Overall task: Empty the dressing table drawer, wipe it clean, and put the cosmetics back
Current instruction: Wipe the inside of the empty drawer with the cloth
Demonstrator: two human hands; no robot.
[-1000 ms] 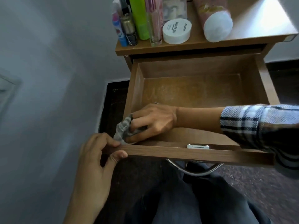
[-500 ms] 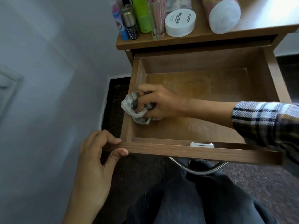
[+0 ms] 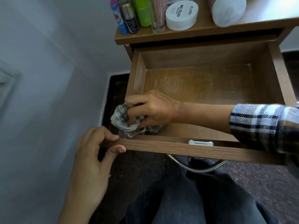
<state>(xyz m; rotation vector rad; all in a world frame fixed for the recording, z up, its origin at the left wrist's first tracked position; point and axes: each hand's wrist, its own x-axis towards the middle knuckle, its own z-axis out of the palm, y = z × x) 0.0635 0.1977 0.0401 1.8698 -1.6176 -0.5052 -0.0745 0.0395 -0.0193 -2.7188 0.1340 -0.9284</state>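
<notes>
The wooden drawer (image 3: 202,149) of the dressing table is pulled out and holds no cosmetics; its floor shows pale dusty streaks. My right hand (image 3: 152,109) grips a crumpled grey-white cloth (image 3: 123,120) against the drawer's near left corner. My left hand (image 3: 95,152) pinches the left end of the drawer's front panel, fingers on top and thumb on the face. The cosmetics stand on the table top (image 3: 202,32): a blue tube (image 3: 119,18), a dark bottle (image 3: 130,18), a green bottle (image 3: 141,12), a clear bottle (image 3: 156,15), a white nail polish remover jar (image 3: 181,13) and a large white-capped bottle (image 3: 228,10).
A pale wall (image 3: 48,78) runs close along the left of the drawer. A metal handle (image 3: 197,167) curves below the drawer front. My legs in dark trousers (image 3: 194,199) are under the drawer. Dark floor (image 3: 258,183) lies to the right.
My right hand swept the cloth from the drawer's near left corner up along the left side, then came back down toward that corner. My left hand kept its hold on the front panel.
</notes>
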